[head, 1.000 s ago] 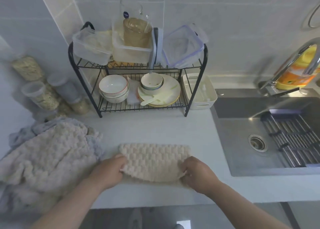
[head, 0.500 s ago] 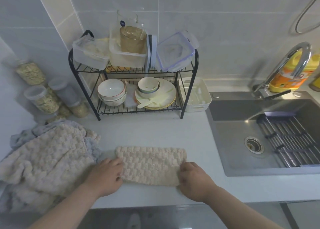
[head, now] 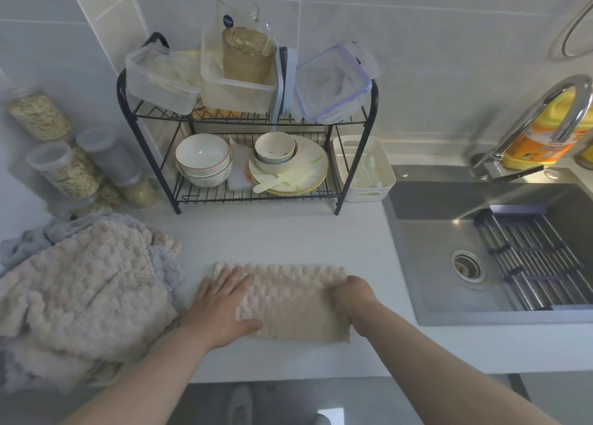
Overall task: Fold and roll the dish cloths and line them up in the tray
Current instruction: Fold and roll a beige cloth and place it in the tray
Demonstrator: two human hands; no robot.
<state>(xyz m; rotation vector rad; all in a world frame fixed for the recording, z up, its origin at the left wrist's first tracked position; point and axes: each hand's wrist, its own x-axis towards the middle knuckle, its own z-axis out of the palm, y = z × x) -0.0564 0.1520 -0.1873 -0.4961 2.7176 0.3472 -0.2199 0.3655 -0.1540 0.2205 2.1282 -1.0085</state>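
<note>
Beige waffle-weave dish cloth (head: 288, 299) lies folded into a long strip on the white countertop (head: 288, 232), near its front edge. It sits between the heap of unfolded beige and grey cloths (head: 80, 296) and the steel sink (head: 481, 264).

Step in hand, my read: fold done, strip being flattened, roll not yet begun.

Left hand (head: 221, 306) is flat and unclenched, fingers straight and spread, pressing the strip's left end. Right hand (head: 354, 293) sits on the right end, knuckles up, fingers curled down at the edge. It looks like it is pinching the edge, but the fingertips are hidden.

Next move likely calls for turning one short end over and rolling tight along the strip, with the other hand pinning it against skew.

White plastic tray (head: 362, 168) stands at the back beside the black wire dish rack (head: 250, 196), well apart from the cloth. No rolls are visible in it.
</note>
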